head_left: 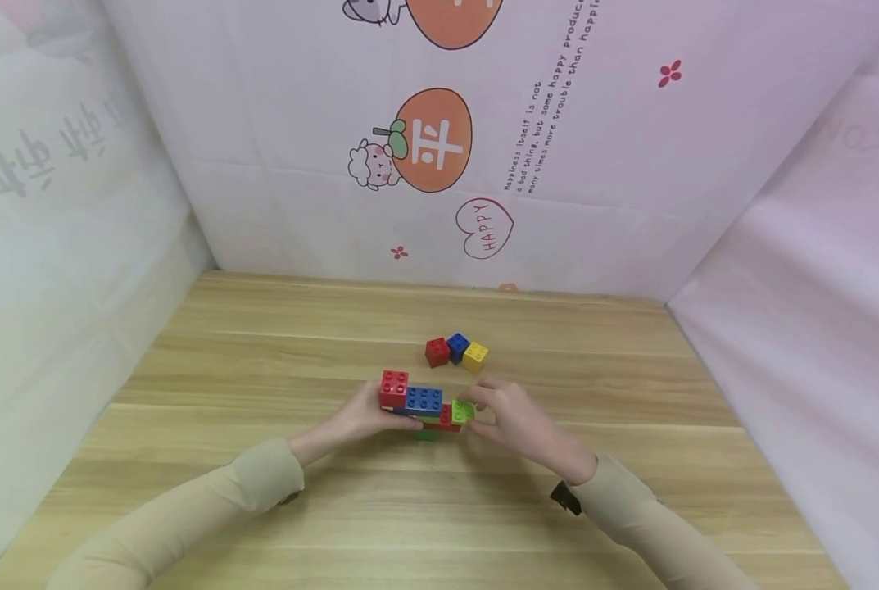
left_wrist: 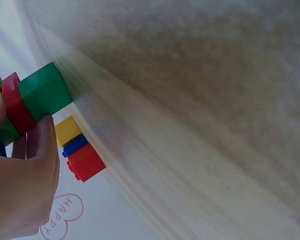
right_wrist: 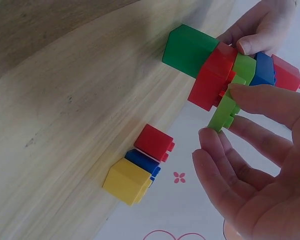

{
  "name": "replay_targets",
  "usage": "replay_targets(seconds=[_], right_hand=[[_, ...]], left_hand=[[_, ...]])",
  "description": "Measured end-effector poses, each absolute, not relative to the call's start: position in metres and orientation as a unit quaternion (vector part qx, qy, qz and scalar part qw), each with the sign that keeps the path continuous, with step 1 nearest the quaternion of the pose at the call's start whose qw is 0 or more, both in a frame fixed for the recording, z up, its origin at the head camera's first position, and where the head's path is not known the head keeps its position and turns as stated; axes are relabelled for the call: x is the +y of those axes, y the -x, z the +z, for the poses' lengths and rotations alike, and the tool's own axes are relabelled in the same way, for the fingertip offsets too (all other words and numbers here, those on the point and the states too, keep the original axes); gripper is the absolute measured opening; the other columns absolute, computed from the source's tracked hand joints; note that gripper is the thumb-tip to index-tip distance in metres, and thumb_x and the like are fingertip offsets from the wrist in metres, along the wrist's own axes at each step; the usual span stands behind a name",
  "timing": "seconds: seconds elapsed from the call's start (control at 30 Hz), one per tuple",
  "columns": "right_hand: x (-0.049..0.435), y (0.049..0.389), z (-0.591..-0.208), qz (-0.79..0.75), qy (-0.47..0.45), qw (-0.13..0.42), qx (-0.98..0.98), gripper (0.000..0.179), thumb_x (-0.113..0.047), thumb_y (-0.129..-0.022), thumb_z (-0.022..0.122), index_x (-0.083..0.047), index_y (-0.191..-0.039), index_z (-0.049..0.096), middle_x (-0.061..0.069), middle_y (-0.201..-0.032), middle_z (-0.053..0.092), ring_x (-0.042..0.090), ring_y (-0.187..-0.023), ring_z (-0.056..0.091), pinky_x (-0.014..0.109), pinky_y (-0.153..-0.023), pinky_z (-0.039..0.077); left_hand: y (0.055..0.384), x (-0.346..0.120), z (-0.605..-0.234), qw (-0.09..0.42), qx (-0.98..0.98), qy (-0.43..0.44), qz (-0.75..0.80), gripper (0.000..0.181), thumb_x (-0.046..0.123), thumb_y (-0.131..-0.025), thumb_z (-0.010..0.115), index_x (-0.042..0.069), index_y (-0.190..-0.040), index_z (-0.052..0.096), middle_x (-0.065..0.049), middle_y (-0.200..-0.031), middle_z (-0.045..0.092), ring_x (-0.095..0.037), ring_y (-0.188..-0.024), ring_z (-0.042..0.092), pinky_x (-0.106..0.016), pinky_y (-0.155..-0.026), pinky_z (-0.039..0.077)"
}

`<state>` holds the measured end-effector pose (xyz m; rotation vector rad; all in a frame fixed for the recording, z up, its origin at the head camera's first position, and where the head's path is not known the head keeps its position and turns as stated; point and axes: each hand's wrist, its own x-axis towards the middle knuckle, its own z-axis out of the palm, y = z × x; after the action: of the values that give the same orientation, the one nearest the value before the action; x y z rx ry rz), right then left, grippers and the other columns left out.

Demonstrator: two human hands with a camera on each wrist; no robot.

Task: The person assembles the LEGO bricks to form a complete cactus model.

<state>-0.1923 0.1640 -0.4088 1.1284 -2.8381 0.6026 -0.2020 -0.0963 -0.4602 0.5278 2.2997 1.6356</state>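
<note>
Over at the left edge, the left hand (left_wrist: 27,185) grips a stack (left_wrist: 18,105) of blocks, a dark green block (left_wrist: 45,91) at its right-hand end and red next to that. Just right of the fingertips, a yellow block (left_wrist: 68,131), a blue block (left_wrist: 75,146) and a red block (left_wrist: 87,162) sit side by side, slanting down the frame. The wooden table (left_wrist: 190,150) sweeps away to the right, and a heart (left_wrist: 65,212) reading HAPPY shows at lower left.

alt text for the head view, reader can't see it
A person's left hand grips a structure of joined toy bricks while the right hand pinches a light green brick at the structure's right end. Beyond them on the wooden table, a red brick, blue brick and yellow brick sit together.
</note>
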Motion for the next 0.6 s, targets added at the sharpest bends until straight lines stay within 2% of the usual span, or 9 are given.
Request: replay_targets(seconds=[0.6], right_hand=[[0.1638,0.1959,-0.4093,0.207,-0.364,0.0,-0.908,0.03,-0.008,-0.079,0.08,-0.006,-0.108,0.071,0.01,-0.104,0.072,0.023,-0.085,0.071,0.033,-0.074,0.063]], left_hand=[[0.2001,-0.0953,-0.4592,0.121,0.795,-0.191,0.562,0.056,0.015,-0.076,0.085,0.001,-0.126,0.062,-0.018,-0.123,0.07,-0.032,-0.115,0.068,-0.045,-0.104,0.053]])
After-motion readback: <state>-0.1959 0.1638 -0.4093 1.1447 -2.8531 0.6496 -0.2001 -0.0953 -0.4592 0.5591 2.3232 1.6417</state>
